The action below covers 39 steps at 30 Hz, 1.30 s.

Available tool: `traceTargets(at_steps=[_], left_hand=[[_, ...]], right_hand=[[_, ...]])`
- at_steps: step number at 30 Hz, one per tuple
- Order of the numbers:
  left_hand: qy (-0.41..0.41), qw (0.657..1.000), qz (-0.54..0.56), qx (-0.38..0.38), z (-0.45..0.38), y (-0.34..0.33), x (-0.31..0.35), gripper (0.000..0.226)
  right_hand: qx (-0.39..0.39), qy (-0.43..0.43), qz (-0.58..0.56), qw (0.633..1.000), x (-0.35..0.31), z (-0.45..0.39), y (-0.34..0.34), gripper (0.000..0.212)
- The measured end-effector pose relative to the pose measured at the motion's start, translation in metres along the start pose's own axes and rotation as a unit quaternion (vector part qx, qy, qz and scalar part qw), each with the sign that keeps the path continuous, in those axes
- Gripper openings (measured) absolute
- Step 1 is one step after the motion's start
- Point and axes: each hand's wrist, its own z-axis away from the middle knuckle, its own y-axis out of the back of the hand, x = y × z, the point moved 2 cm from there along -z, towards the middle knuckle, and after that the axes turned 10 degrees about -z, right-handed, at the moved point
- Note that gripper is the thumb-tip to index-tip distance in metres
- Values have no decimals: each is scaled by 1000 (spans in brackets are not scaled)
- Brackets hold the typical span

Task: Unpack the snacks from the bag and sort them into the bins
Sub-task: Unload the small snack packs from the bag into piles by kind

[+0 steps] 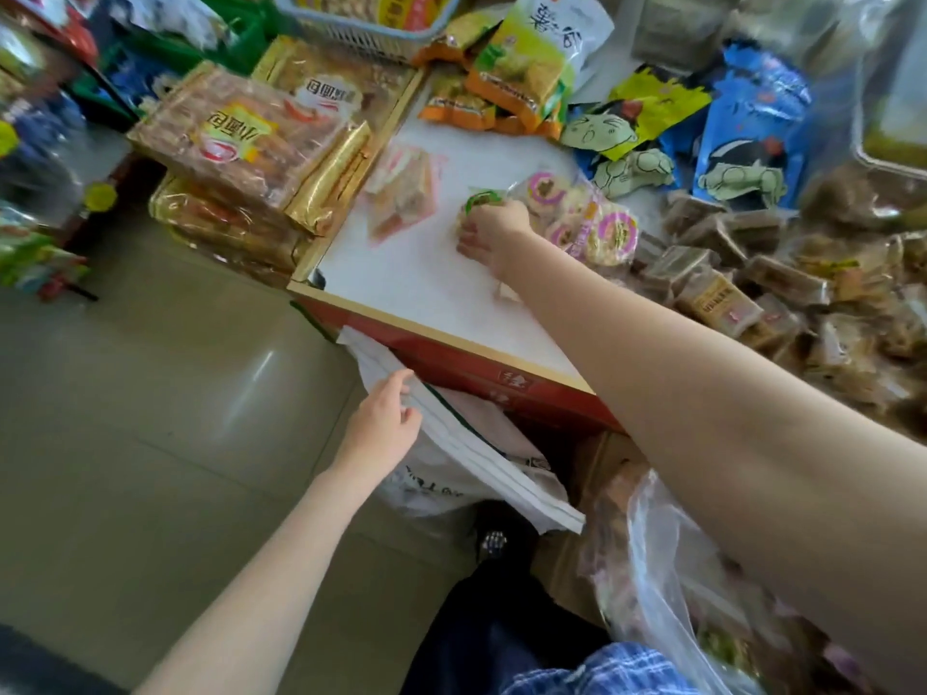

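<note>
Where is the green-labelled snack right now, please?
In the head view, the green-labelled snack is right of centre on the white tray, gripped by the right hand, beside pink-ringed cakes.

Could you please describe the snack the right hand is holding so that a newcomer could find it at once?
Find the white-topped display counter. Near its middle, the right hand grips a round wrapped snack. Its label is green, unlike the pink-ringed round snacks just to its right.
</note>
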Motion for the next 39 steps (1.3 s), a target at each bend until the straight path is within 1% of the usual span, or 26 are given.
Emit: traceTargets(at_steps=[2, 3, 4, 8, 11, 14, 16, 18, 22, 24, 25, 27, 28, 30, 31, 32, 35, 37, 39], left_hand=[[-8, 1000, -1, -8, -3, -3, 3, 50], [-15, 1000, -1, -13, -4, -5, 7, 50], [-23, 1000, -2, -20, -6, -7, 11, 49], [-52, 997, -22, -49, -11, -17, 35, 48], [-87, 994, -25, -62, -11, -31, 65, 47], [-148, 986, -17, -71, -2, -52, 106, 47], [-207, 975, -28, -79, 9, -71, 134, 46], [-258, 959, -55, -105, 24, -94, 161, 44], [-281, 933, -121, -192, 55, -138, 198, 46], [-286, 917, -168, -220, 65, -156, 209, 48], [-284, 910, -195, -228, 68, -163, 214, 50], [-275, 900, -248, -230, 72, -174, 221, 54], [-272, 898, -266, -223, 72, -178, 224, 56], [-261, 898, -282, -212, 70, -182, 227, 59], [-254, 900, -287, -207, 68, -183, 226, 60], [-246, 902, -291, -202, 66, -183, 224, 61], [-220, 912, -287, -192, 61, -183, 216, 62], [-211, 916, -287, -185, 61, -184, 210, 60], [-210, 914, -294, -184, 62, -185, 204, 59]], right_hand=[[-15, -47, 17, 999, 10, 6, 15, 11], [-23, -56, 24, 998, 12, 9, 26, 4], [-29, -59, 32, 997, 12, 12, 38, 7], [-44, -39, 52, 997, 0, 34, 98, 17], [-51, -10, 81, 995, -10, 64, 153, 22], [-37, 17, 133, 990, -10, 103, 223, 18], [-31, 14, 154, 988, -3, 133, 273, 14], [-30, -5, 159, 987, 12, 164, 323, 13], [-17, -76, 188, 979, 75, 212, 403, 12], [14, -98, 273, 957, 123, 216, 437, 16], [33, -102, 331, 937, 147, 213, 451, 23], [67, -92, 411, 904, 188, 206, 470, 41], [80, -78, 419, 901, 202, 200, 473, 52], [92, -52, 399, 911, 222, 182, 471, 78], [100, -46, 395, 912, 228, 171, 468, 88], [112, -46, 404, 907, 233, 161, 465, 92], [136, -64, 445, 883, 245, 136, 452, 91], [123, -76, 455, 879, 251, 131, 447, 84], [92, -64, 479, 871, 256, 134, 446, 79]])
